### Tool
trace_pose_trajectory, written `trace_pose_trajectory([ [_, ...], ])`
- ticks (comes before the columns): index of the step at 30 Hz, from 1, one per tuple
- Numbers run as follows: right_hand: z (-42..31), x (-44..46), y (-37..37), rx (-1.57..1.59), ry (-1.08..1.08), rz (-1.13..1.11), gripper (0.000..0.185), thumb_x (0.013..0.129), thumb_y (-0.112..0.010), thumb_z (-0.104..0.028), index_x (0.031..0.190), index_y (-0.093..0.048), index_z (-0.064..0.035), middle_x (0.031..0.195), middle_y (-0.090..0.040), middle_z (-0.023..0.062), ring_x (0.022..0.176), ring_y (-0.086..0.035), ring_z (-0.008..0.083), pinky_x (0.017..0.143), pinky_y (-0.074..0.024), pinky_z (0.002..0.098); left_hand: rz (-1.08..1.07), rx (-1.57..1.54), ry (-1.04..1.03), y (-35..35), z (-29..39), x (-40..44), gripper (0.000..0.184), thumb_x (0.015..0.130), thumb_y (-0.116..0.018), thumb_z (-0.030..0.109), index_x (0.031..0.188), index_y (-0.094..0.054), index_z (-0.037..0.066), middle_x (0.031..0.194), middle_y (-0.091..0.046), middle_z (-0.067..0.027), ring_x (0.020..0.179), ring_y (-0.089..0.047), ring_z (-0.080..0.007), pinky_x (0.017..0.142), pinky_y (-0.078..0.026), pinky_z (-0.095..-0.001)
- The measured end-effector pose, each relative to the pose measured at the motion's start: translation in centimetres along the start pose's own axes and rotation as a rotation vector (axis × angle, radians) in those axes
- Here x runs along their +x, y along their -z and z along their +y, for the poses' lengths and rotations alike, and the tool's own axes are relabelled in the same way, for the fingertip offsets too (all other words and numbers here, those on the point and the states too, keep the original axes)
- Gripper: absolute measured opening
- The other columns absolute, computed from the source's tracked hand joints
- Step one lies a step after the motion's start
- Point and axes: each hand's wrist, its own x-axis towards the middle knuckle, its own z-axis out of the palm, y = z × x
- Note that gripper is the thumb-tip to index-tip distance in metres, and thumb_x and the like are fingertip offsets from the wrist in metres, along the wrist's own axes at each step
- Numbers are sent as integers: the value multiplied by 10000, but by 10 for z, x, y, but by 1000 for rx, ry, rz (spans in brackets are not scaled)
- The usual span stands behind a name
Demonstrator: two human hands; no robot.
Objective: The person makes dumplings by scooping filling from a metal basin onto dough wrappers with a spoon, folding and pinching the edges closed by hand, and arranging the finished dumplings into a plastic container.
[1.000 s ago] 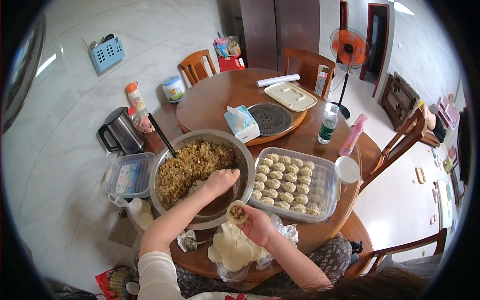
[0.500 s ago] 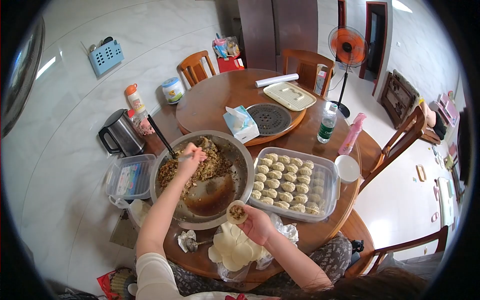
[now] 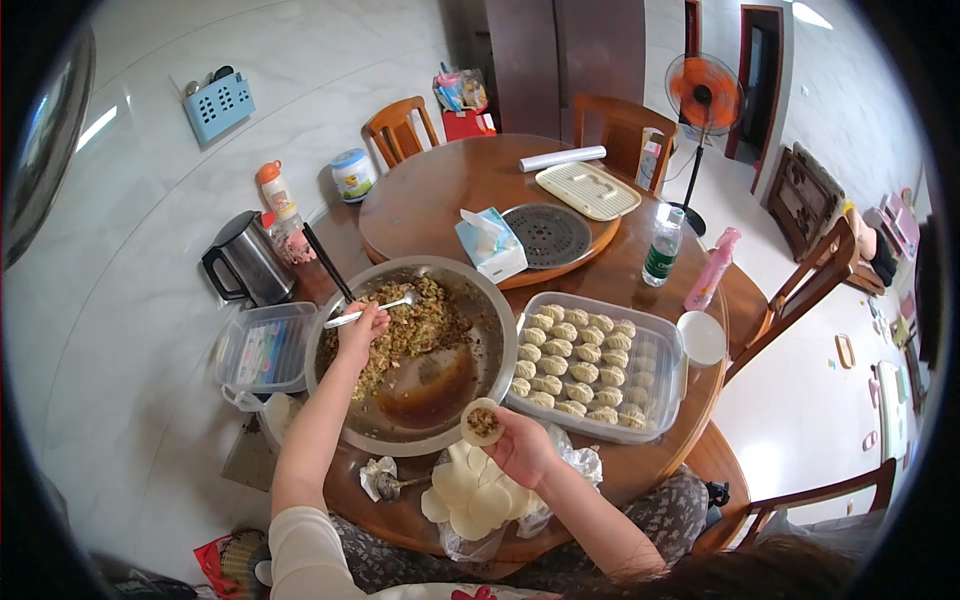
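I have the left hand [image 3: 364,334] gripping a slim, silvery spoon [image 3: 410,298] by its handle, above the filling [image 3: 425,325] in the steel basin [image 3: 508,355]; its long axis slants across my view, bowl end to the right and slightly higher, handle end to the left. By the basin's near right rim, the right hand [image 3: 525,447] pinches a wrapper [image 3: 470,433] between thumb and fingers, its filled face up towards my camera: a pale, thin disc with a brown dab in the middle. Below it I see overlapping spare wrappers [image 3: 470,495] on plastic; to the right, pleated dumplings [image 3: 583,372] sit in rows in a clear tray [image 3: 668,360]. All this stands on a round, glossy brown table [image 3: 610,285], with a tissue box [image 3: 495,265] beyond the basin and a kettle [image 3: 250,262] to its left. Farther off, I make out wooden chairs [image 3: 625,118], an orange fan [image 3: 705,95] and pale marbled walls [image 3: 300,80].
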Motion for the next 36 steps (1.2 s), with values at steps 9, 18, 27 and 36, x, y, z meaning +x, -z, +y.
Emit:
trace_pose_trajectory([
  [9, -1, 0, 0, 2, -18, 31, 314, 902, -349, -198, 1126, -445, 0, 1086, -528, 86, 991, -520, 169, 876, -420, 284, -287, 960, -954, -2, 63, -36, 165, 805, -563, 170, 830, -562, 7, 709, -586, -86, 637, -582, -155, 546, -478, -235],
  [18, 0, 0, 2, -5, 0, -4, 316, 901, -351, -190, 1138, -428, 4, 1108, -514, 85, 1000, -516, 172, 890, -411, 291, -563, 1635, -1401, 9, 27, -34, 125, 721, -574, 138, 788, -579, 33, 660, -518, -26, 632, -530, -159, 527, -474, -258],
  [27, 2, 2, 4, 12, -12, -6, 308, 900, -354, -187, 1128, -439, 2, 1090, -528, 83, 983, -530, 167, 868, -428, 274, -505, 1407, -1051, 0, 65, -30, 116, 776, -555, 161, 805, -575, 51, 692, -526, -86, 641, -547, -246, 559, -459, -328],
  [36, 2, 1, 3, 39, 4, -18, 281, 895, -359, -171, 1088, -453, 11, 1043, -543, 93, 951, -542, 176, 860, -440, 292, -643, 1454, -1148, -14, 38, -17, 133, 771, -555, 137, 851, -553, 30, 649, -502, -94, 640, -540, -253, 564, -444, -351],
])
